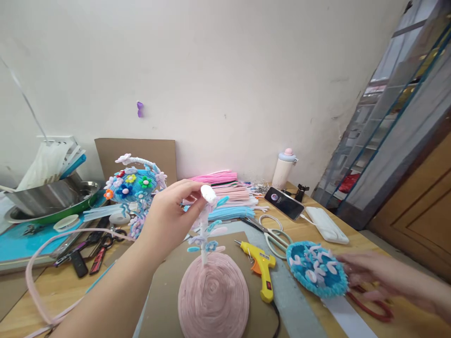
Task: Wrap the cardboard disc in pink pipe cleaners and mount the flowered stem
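Observation:
My left hand [176,211] pinches the white top end of a wrapped stem [203,234] between thumb and fingers. Small blue, pink and lilac fuzzy flowers and leaves sit along this stem, which stands upright on a round, coiled pink base [213,295]. To the right, my right hand [377,274] is at the edge of a fluffy blue disc [315,268] with pale pieces on top. Motion smears its fingers, so their grip on the disc is unclear. Red scissor handles [373,310] show beneath that hand. A yellow glue gun [260,270] lies beside the pink base.
Green-handled scissors [276,239], a phone [284,203] and a white power bank [327,225] lie to the right. Pipe-cleaner bundles [230,213] and a bottle [283,169] stand behind. At left are a flowered blue ornament [136,188], a metal bowl [49,195] and tools.

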Demonstrator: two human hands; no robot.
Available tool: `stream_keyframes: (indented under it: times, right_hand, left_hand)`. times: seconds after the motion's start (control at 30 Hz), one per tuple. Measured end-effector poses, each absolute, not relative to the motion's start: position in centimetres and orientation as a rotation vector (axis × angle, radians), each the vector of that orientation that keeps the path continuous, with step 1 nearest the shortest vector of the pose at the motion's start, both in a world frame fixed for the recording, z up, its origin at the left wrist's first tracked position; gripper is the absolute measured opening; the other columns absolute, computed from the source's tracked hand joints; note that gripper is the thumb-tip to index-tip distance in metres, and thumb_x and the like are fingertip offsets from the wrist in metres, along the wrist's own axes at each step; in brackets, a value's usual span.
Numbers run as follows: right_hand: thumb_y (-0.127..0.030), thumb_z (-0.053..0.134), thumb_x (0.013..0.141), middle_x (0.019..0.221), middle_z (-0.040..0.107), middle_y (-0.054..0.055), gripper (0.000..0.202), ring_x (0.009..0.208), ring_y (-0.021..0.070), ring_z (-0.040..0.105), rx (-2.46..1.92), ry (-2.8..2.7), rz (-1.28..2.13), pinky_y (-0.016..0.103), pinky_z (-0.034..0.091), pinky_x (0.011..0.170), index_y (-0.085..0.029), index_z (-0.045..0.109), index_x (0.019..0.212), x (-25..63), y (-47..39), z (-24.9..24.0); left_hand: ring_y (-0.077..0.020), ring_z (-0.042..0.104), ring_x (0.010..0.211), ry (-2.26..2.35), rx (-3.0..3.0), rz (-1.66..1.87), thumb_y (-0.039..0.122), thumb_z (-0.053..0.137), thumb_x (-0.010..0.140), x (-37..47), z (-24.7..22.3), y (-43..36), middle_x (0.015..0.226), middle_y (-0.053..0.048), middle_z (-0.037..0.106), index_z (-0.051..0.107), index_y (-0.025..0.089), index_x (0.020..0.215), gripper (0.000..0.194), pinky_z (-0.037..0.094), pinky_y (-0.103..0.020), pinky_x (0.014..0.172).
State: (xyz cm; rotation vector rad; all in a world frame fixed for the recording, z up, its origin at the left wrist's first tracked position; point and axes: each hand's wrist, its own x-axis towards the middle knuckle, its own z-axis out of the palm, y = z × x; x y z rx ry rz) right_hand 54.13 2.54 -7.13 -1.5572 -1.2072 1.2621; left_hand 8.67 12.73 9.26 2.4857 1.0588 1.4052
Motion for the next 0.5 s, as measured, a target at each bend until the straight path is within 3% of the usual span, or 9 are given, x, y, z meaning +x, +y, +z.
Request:
stream_keyframes:
  times: [0.1, 0.17, 0.23, 0.27, 0.33, 0.4, 0.43, 0.47, 0.5]
  right_hand:
    - [-0.024, 0.059, 0.078, 0.051, 0.071, 0.011, 0.024, 0.034, 0.0156, 0.064, -1.449, -1.396, 1.024, 0.013, 0.034, 0.03, -0.037, 0.072, 0.063, 56.4, 4.3, -3.3]
    - [-0.016, 0.063, 0.077, 0.054, 0.073, 0.006, 0.027, 0.038, 0.0128, 0.066, -1.418, -1.465, 0.942, 0.01, 0.034, 0.031, -0.037, 0.076, 0.068, 54.8, 5.2, 0.6]
    - [-0.018, 0.071, 0.076, 0.069, 0.078, 0.006, 0.017, 0.052, 0.0146, 0.072, -1.406, -1.64, 0.717, 0.01, 0.042, 0.037, -0.033, 0.079, 0.077, 50.5, 5.5, 4.6]
    - [-0.025, 0.07, 0.08, 0.081, 0.079, 0.009, 0.01, 0.066, 0.0189, 0.076, -1.36, -1.733, 0.801, 0.013, 0.051, 0.047, -0.028, 0.079, 0.084, 47.5, 5.5, 6.4]
    - [-0.043, 0.048, 0.094, 0.087, 0.077, 0.013, 0.036, 0.077, 0.0251, 0.076, -1.087, -1.691, 1.111, 0.027, 0.062, 0.062, -0.021, 0.076, 0.089, 40.9, 5.3, 9.0]
    - [-0.044, 0.043, 0.096, 0.086, 0.076, 0.011, 0.037, 0.075, 0.0254, 0.075, -0.989, -1.573, 1.396, 0.033, 0.063, 0.058, -0.02, 0.07, 0.089, 34.9, 5.2, 10.5]
    - [-0.041, 0.046, 0.096, 0.084, 0.075, 0.009, 0.031, 0.071, 0.0232, 0.075, -0.969, -1.63, 1.37, 0.032, 0.062, 0.054, -0.019, 0.068, 0.093, 32.5, 5.3, 11.0]
    - [-0.037, 0.051, 0.095, 0.082, 0.074, 0.006, 0.023, 0.068, 0.021, 0.074, -0.929, -1.77, 1.176, 0.031, 0.061, 0.053, -0.019, 0.066, 0.096, 30.7, 5.6, 11.3]
    - [-0.03, 0.059, 0.091, 0.09, 0.073, 0.006, 0.017, 0.078, 0.0209, 0.073, -0.909, -1.905, 0.844, 0.032, 0.062, 0.062, -0.02, 0.065, 0.103, 29.3, 6.0, 11.6]
  left_hand:
    - [-0.0126, 0.06, 0.074, 1.054, 2.497, 1.396, 0.015, 0.062, 0.084, 8.6, 9.2, 13.1, 0.085, 0.003, 0.069, 0.067, 0.024, 0.094, 0.014, 0.046, -0.022, 0.064]
    - [-0.013, 0.06, 0.074, 1.044, 2.521, 1.378, 0.017, 0.061, 0.086, 8.5, 9.2, 13.4, 0.083, 0.002, 0.068, 0.067, 0.023, 0.091, 0.011, 0.046, -0.023, 0.063]
    - [-0.0132, 0.059, 0.072, 1.041, 2.554, 1.362, 0.016, 0.06, 0.086, 8.6, 9.2, 13.6, 0.08, 0.002, 0.066, 0.067, 0.022, 0.085, 0.01, 0.045, -0.023, 0.063]
    - [-0.013, 0.058, 0.071, 1.045, 2.565, 1.367, 0.014, 0.059, 0.086, 8.6, 9.2, 13.6, 0.078, 0.001, 0.065, 0.067, 0.021, 0.082, 0.011, 0.045, -0.023, 0.063]
    - [-0.0125, 0.058, 0.07, 1.047, 2.575, 1.392, 0.011, 0.059, 0.084, 8.7, 9.1, 13.6, 0.078, 0.001, 0.064, 0.066, 0.02, 0.08, 0.013, 0.044, -0.023, 0.062]
    - [-0.0118, 0.057, 0.069, 1.047, 2.571, 1.426, 0.008, 0.058, 0.083, 8.8, 9.0, 13.3, 0.077, 0.001, 0.064, 0.066, 0.019, 0.08, 0.014, 0.043, -0.022, 0.061]
    - [-0.0116, 0.056, 0.069, 1.046, 2.566, 1.438, 0.008, 0.058, 0.083, 8.8, 8.9, 13.1, 0.076, 0.001, 0.063, 0.066, 0.019, 0.08, 0.014, 0.042, -0.022, 0.061]
    - [-0.0116, 0.056, 0.069, 1.045, 2.56, 1.449, 0.007, 0.057, 0.083, 8.9, 8.8, 13.0, 0.075, 0.001, 0.063, 0.066, 0.019, 0.08, 0.015, 0.042, -0.022, 0.06]
    - [-0.0119, 0.056, 0.069, 1.042, 2.553, 1.461, 0.007, 0.057, 0.083, 8.9, 8.8, 12.8, 0.074, 0.001, 0.062, 0.066, 0.019, 0.079, 0.015, 0.041, -0.022, 0.061]
